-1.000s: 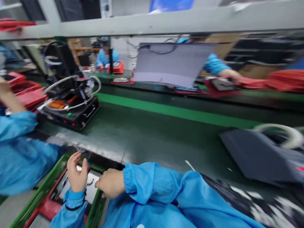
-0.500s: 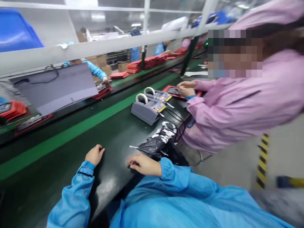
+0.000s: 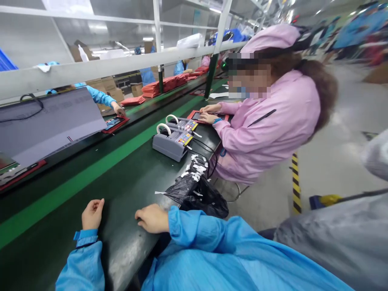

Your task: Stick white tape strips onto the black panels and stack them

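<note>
The left hand, loosely curled, is over the counter; the right hand, also half curled, is by its near edge. Neither visibly holds anything; whether fingertips meet, one cannot tell. Both have left the green bin of a second ago, so the black bag, just beyond the right hand, is now nearest. White strips litter it; beyond stand tape machines and a pink-clad co-worker.
</note>
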A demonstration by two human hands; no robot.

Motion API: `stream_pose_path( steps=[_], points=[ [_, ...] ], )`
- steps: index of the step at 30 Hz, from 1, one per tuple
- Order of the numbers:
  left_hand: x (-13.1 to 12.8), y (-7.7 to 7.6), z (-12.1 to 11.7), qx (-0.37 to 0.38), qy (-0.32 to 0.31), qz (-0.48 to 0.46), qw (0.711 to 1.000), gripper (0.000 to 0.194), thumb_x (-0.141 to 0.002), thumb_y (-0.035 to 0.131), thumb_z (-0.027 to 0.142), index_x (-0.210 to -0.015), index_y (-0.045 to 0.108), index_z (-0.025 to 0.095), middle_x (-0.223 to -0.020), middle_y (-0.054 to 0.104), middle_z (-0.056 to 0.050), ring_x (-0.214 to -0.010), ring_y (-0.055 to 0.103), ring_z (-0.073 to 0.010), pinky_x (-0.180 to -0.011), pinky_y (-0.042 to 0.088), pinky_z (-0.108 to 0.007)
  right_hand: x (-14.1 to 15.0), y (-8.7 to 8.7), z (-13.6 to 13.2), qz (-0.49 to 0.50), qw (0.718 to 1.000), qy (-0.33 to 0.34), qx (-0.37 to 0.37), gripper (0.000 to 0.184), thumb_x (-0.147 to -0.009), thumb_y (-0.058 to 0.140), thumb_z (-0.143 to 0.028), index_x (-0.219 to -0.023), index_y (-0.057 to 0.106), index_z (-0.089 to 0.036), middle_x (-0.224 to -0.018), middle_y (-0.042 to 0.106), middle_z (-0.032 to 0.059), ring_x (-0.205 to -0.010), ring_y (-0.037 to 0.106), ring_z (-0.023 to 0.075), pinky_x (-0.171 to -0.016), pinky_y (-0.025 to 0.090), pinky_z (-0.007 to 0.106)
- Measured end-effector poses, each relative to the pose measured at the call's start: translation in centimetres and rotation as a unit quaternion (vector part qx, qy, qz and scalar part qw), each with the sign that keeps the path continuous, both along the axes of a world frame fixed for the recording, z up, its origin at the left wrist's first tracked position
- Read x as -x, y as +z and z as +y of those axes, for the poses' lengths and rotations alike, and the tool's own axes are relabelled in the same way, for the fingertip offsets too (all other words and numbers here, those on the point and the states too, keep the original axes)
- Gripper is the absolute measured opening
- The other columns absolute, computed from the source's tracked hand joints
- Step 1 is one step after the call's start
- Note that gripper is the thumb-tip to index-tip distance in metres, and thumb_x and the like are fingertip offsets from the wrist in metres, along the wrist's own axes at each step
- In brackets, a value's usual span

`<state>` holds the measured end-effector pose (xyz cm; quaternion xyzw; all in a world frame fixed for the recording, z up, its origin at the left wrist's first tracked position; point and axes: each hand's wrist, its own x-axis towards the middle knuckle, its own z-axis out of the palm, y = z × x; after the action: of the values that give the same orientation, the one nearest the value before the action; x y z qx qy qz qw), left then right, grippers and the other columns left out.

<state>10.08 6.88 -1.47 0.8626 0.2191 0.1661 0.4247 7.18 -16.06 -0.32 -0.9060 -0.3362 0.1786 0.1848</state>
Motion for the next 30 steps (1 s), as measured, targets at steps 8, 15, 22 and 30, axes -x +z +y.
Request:
stream_pose_path(
  steps=[8, 15, 22, 30],
  points=[
    [0.3, 1.1, -0.6, 0.018, 0.05, 0.036, 0.998, 0.032, -0.05, 0.057, 0.052, -0.055, 0.053, 0.021, -0.047, 0.051, 0.002, -0.047, 0.045, -0.0139, -0.048, 0.037, -0.025, 0.6, -1.7, -2.1, -0.028, 0.995, 0.067, -0.063, 0.027, -0.086, 0.049, -0.026, -0.107, 0.063, -0.017, -0.108, 0.068, 0.0065, -0.101, 0.062, 0.0182, -0.084, 0.045, 0.029],
    [-2.0, 2.1, -2.0, -0.104, 0.157, 0.161, 0.969, 0.02, -0.063, 0.058, 0.035, -0.049, 0.051, 0.022, -0.049, 0.053, -0.001, -0.044, 0.039, -0.0153, -0.047, 0.032, -0.027, -0.5, -1.8, -3.1, -0.015, 0.989, 0.127, -0.079, 0.025, -0.085, 0.05, -0.026, -0.103, 0.065, -0.018, -0.105, 0.068, 0.0043, -0.098, 0.062, 0.0158, -0.081, 0.045, 0.025],
    [-2.1, 2.5, -2.3, -0.038, 0.155, 0.106, 0.981, 0.016, -0.061, 0.059, 0.033, -0.051, 0.052, 0.022, -0.047, 0.053, 0.002, -0.05, 0.05, -0.0162, -0.049, 0.037, -0.025, -1.3, -3.4, -3.7, -0.021, 0.971, 0.182, -0.151, 0.018, -0.08, 0.055, -0.019, -0.095, 0.065, -0.017, -0.091, 0.068, 0.0031, -0.088, 0.062, 0.0127, -0.08, 0.046, 0.022],
    [-2.4, 1.5, -1.6, -0.012, 0.153, 0.06, 0.986, 0.016, -0.056, 0.059, 0.035, -0.055, 0.051, 0.021, -0.044, 0.048, 0.005, -0.048, 0.048, -0.0138, -0.047, 0.037, -0.024, -3.4, -2.7, -8.7, -0.014, 0.922, -0.102, -0.373, 0.021, -0.085, 0.049, -0.033, -0.076, 0.061, -0.017, -0.075, 0.064, 0.0043, -0.071, 0.057, 0.0122, -0.069, 0.047, 0.024]
  ],
)
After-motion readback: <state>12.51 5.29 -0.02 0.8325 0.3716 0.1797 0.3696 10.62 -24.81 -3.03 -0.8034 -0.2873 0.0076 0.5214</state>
